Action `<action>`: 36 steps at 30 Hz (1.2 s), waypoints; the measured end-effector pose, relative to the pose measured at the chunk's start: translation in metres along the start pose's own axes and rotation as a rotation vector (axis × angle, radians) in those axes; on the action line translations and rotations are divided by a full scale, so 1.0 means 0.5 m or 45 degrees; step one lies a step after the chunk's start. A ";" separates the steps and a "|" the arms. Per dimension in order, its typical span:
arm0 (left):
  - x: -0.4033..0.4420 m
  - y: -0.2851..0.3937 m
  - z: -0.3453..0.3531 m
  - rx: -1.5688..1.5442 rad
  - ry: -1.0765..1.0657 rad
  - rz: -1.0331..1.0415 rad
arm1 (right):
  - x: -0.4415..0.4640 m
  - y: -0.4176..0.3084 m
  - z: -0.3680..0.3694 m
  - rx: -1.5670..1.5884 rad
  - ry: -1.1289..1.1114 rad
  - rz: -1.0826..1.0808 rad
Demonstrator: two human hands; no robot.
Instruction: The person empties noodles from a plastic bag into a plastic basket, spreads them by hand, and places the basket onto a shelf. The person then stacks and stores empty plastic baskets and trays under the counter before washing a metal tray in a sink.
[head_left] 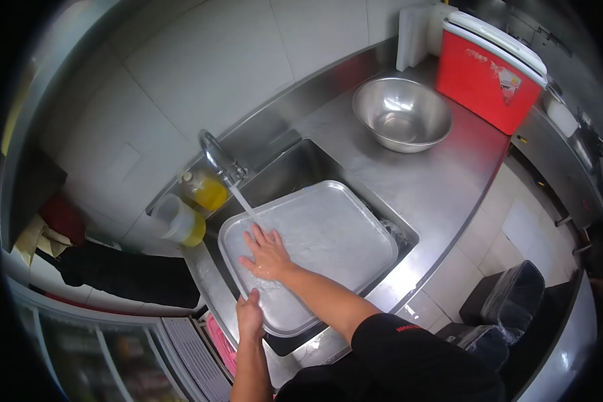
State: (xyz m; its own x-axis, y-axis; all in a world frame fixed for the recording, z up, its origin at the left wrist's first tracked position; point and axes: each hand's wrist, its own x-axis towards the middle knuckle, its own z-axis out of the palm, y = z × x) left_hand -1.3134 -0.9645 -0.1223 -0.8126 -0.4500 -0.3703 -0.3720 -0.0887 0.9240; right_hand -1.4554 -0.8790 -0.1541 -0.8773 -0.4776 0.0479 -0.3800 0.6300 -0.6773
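A metal tray with rounded corners lies tilted over the sink. My left hand grips its near left edge, thumb on top and the other fingers hidden below. Flat on the tray's wet surface rests my right hand, fingers spread. Water runs from the curved faucet onto the tray just beyond my right fingertips.
Left of the faucet stand a container of yellow liquid and a clear plastic cup, also with yellow liquid. A steel bowl and a red cooler sit on the counter. Black bins stand on the floor at right.
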 end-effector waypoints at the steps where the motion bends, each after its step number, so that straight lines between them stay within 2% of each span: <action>1: -0.004 0.004 -0.012 -0.025 0.005 -0.073 | 0.004 0.007 -0.040 -0.044 -0.030 0.036; 2: -0.009 0.006 -0.024 -0.038 0.037 -0.081 | 0.009 0.021 -0.075 -0.097 -0.057 0.064; 5: -0.005 -0.020 -0.092 -0.118 0.138 -0.100 | 0.032 0.149 -0.109 -0.296 0.095 0.522; 7: -0.013 -0.023 -0.117 -0.193 0.228 -0.078 | -0.005 0.200 -0.188 -0.554 0.077 0.581; 8: -0.015 -0.023 -0.122 -0.234 0.280 -0.074 | -0.017 0.250 -0.203 -0.672 0.146 0.531; 9: -0.011 -0.026 -0.120 -0.315 0.220 -0.071 | -0.027 0.296 -0.220 -0.794 0.210 0.467; 11: -0.010 -0.043 -0.122 -0.493 0.131 -0.058 | -0.039 0.319 -0.328 -0.400 -0.022 0.624; 13: -0.009 -0.037 -0.096 -0.532 0.124 -0.074 | -0.039 0.422 -0.364 -0.361 -0.063 0.604; 14: -0.003 -0.034 -0.086 -0.547 0.089 -0.098 | -0.052 0.430 -0.394 -0.127 -0.012 0.588; 15: 0.003 -0.037 -0.075 -0.558 0.043 -0.121 | -0.066 0.428 -0.423 0.109 0.043 0.576; 18: 0.038 -0.060 -0.021 -0.636 -0.043 -0.114 | -0.084 0.405 -0.488 0.402 0.305 0.617; 19: 0.055 -0.082 -0.003 -0.673 -0.060 -0.102 | -0.093 0.386 -0.502 0.374 0.364 0.585; 20: 0.089 -0.123 0.006 -0.568 -0.020 -0.101 | -0.105 0.362 -0.519 0.344 0.428 0.553; 21: 0.084 -0.103 0.029 -0.399 0.089 -0.105 | -0.118 0.336 -0.539 0.311 0.498 0.522; 24: 0.160 -0.180 0.074 -0.257 0.088 0.159 | -0.167 0.232 -0.576 -0.205 0.729 0.373; 26: 0.225 -0.245 0.093 -0.191 0.054 0.237 | -0.191 0.196 -0.581 -0.269 0.786 0.313; 27: 0.238 -0.248 0.102 -0.168 0.036 0.178 | -0.200 0.194 -0.572 -0.267 0.846 0.257; 29: 0.259 -0.243 0.132 -0.106 -0.021 0.070 | -0.230 0.136 -0.562 -0.201 0.851 0.347; 31: 0.273 -0.228 0.177 -0.300 -0.038 0.070 | -0.250 0.097 -0.562 -0.258 0.893 0.331; 32: 0.219 -0.151 0.196 -0.392 -0.042 -0.063 | -0.260 0.083 -0.554 -0.314 0.894 0.343; 34: 0.289 -0.204 0.204 -0.346 -0.048 0.062 | -0.285 0.053 -0.548 -0.306 0.947 0.384; 36: 0.333 -0.232 0.206 -0.556 -0.058 0.012 | -0.298 0.102 -0.512 -0.137 1.106 0.357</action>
State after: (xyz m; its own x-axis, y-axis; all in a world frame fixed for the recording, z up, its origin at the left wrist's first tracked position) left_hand -1.4518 -0.9376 -0.3012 -0.8374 -0.4139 -0.3568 -0.1479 -0.4570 0.8771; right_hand -1.4191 -0.6188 -0.0080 -0.8367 0.3020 0.4569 -0.1071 0.7279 -0.6773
